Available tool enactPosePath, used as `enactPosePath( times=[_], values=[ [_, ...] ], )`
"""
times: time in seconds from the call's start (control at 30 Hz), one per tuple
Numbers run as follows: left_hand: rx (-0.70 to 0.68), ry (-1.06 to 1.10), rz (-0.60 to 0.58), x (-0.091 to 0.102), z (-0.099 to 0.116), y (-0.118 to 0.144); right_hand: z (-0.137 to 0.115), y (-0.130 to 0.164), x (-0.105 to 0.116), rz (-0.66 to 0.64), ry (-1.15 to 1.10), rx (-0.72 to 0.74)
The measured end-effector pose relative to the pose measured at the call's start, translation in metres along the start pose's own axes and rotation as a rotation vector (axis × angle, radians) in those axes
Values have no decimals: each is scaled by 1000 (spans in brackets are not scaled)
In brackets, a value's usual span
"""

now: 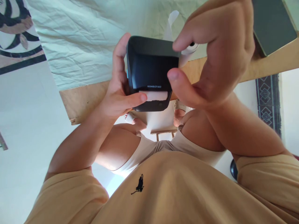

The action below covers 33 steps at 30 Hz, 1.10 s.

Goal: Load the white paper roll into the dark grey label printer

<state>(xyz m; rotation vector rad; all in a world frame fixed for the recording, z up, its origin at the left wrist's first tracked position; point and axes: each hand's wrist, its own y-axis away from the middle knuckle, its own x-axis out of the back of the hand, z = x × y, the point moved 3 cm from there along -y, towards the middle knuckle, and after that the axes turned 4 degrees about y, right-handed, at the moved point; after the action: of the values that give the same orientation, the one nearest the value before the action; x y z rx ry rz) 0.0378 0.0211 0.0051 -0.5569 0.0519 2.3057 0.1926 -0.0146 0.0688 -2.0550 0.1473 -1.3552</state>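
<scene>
While its left side is gripped by the left hand (116,99), a black, rounded, box-shaped plastic printer (149,68) lettered NIIMBOT is held up in the middle of the scene, over the near edge of a table. The left thumb is laid on a white paper strip (157,95) showing at the printer's near end; the other left fingers are curled around the case and partly hidden. By the printer's right side, the thumb and forefinger of the right hand (224,56) are held apart in a curve; whether the case is touched by their tips cannot be told.

Just beyond, a white paper roll with a dark core (188,51) is partly covered by the right hand, and a curl of white paper (173,18) is seen farther off. The light wooden table (86,98) is mostly covered by a creased, pale green cloth (77,40). At the far right, a flat, dark grey rectangular object (275,28) is placed. On the near side, a tan shirt with a small black figure (177,186) and pale shorts (130,157) are worn by the person.
</scene>
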Motion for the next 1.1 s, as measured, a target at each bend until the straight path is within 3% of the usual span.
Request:
enactPosePath(
  times=[0.07, 0.2, 0.3, 0.47, 0.67, 0.9, 1.1],
  values=[
    [-23, 7, 26, 3, -2, 0, -3, 3, -3, 48, 66, 96],
    [21, -16, 211, 3, -2, 5, -5, 3, -13, -142, 60, 12],
    [33, 44, 282, -2, 0, 7, -6, 2, -16, -224, 31, -42],
    [34, 128, 307, -8, 2, 6, -4, 1, -17, -167, 31, -45],
    [-9, 122, 354, -8, 2, 7, -4, 0, -21, -253, 92, -126],
    [-17, 150, 381, -10, 1, 5, -6, -2, -23, -246, 98, -154],
    [-31, 222, 315, -9, 2, 4, -10, 4, -20, -199, 92, -151]
  ],
)
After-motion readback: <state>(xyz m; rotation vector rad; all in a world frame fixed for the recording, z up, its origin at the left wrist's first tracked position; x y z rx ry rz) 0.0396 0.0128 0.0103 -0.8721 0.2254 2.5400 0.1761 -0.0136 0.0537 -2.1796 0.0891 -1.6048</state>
